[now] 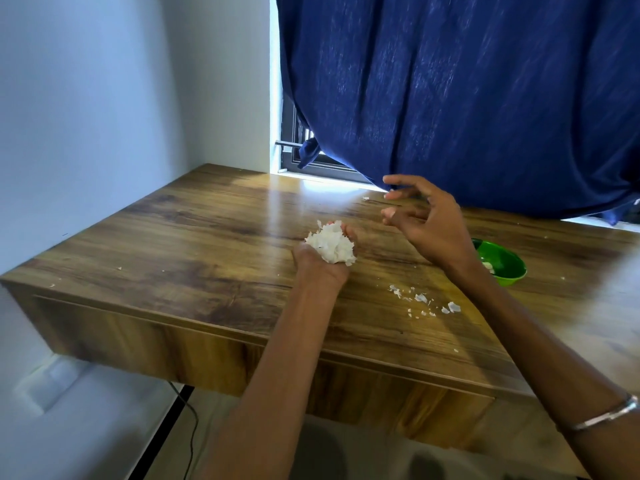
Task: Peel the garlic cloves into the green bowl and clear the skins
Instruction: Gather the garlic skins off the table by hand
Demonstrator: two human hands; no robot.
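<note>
My left hand [320, 263] is held palm up over the middle of the wooden table [194, 237] and cups a heap of white garlic skins [332, 244]. My right hand [426, 223] hovers just to the right of it, above the table, with fingers spread and loosely bent, holding nothing. The green bowl [505, 263] stands on the table at the right, partly hidden behind my right wrist; a bit of peeled garlic [487, 265] shows inside. Several loose skin scraps [424, 301] lie on the table in front of my right forearm.
A dark blue curtain [467, 98] hangs over the window behind the table and reaches down to its back edge. A white wall stands at the left. A few tiny skin flecks dot the table's left part and back edge.
</note>
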